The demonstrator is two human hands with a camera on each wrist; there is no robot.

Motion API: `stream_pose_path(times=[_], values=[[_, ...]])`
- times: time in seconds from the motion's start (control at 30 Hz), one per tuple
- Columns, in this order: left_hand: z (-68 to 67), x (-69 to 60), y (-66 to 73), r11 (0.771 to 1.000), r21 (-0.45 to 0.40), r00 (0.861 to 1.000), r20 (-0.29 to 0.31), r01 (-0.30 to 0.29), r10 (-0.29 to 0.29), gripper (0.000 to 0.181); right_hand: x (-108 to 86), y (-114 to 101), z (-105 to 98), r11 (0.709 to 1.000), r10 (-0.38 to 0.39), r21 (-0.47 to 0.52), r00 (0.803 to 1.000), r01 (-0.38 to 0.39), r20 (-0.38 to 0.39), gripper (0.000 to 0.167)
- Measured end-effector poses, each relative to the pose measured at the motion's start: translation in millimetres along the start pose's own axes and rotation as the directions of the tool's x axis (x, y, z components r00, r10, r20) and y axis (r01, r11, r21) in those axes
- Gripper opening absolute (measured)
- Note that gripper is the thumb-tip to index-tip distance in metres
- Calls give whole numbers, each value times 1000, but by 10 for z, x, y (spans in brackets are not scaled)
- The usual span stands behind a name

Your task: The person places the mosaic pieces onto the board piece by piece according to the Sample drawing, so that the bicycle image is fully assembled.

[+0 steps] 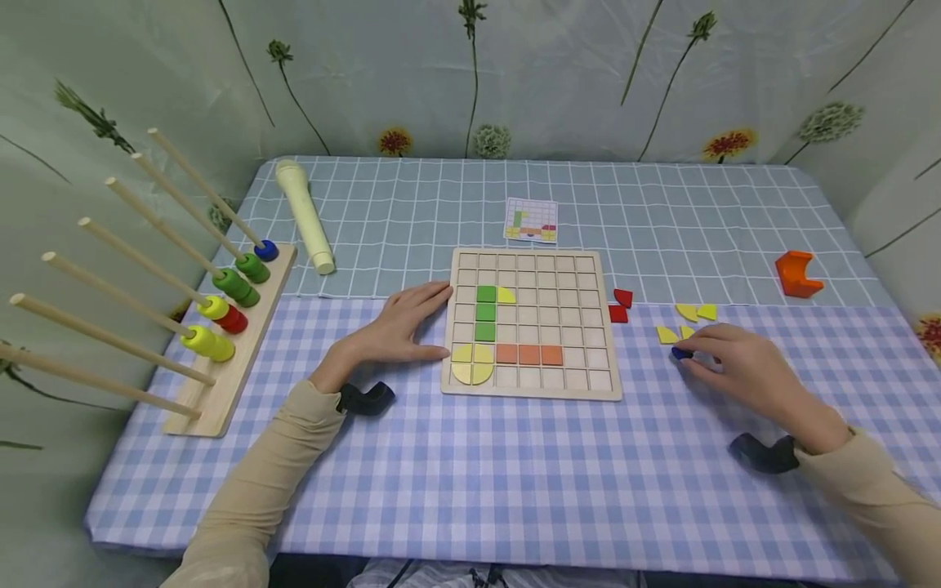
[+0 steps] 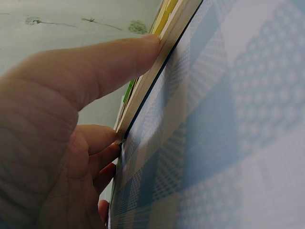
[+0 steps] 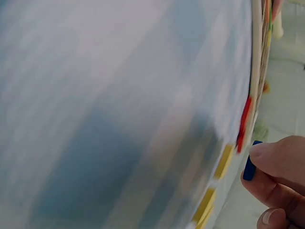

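My left hand [image 1: 400, 327] lies at the left edge of the square wooden grid board [image 1: 532, 257], fingertips and thumb touching its rim. In the left wrist view the thumb [image 2: 114, 64] presses against the board's side. Green squares [image 1: 486, 312], orange squares [image 1: 529, 354] and yellow quarter-circles [image 1: 472, 373] sit in the board's cells. Right of the board, my right hand [image 1: 738, 367] pinches a small blue tile [image 3: 250, 162] between thumb and finger, just off the cloth by the right wrist view. Loose yellow pieces [image 1: 687, 312] lie beside its fingertips, one partly hidden.
Two red pieces [image 1: 618, 314] lie by the board's right edge. A pattern card [image 1: 531, 219] is behind the board. To the left stand a peg rack [image 1: 257, 339] with coloured beads and a pale yellow microphone-shaped object [image 1: 309, 216]. An orange block [image 1: 796, 274] stands at the right.
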State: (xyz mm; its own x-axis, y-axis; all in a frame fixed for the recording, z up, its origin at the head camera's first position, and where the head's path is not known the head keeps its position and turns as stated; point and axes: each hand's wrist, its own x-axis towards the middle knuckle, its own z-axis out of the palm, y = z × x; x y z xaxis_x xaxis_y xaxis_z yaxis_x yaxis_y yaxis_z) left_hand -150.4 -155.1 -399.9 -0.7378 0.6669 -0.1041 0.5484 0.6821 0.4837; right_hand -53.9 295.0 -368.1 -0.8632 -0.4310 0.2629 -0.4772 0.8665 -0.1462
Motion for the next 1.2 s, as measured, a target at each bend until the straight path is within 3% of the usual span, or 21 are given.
stream_pose_path(times=[0.43,0.77,1.2], values=[[-5,4,3,1000,4,1000,7,3,-3,92,208,-355,136,986,-150,59,986,154,-76,32],[-11,-3,15,1000,2,1000,-3,-4,4,92,370,-566,259,952,-264,119,952,284,-155,29],[-23,-17,45,1000,-9,1000,-12,-11,11,93,565,-810,361,918,-335,182,934,353,-122,21]])
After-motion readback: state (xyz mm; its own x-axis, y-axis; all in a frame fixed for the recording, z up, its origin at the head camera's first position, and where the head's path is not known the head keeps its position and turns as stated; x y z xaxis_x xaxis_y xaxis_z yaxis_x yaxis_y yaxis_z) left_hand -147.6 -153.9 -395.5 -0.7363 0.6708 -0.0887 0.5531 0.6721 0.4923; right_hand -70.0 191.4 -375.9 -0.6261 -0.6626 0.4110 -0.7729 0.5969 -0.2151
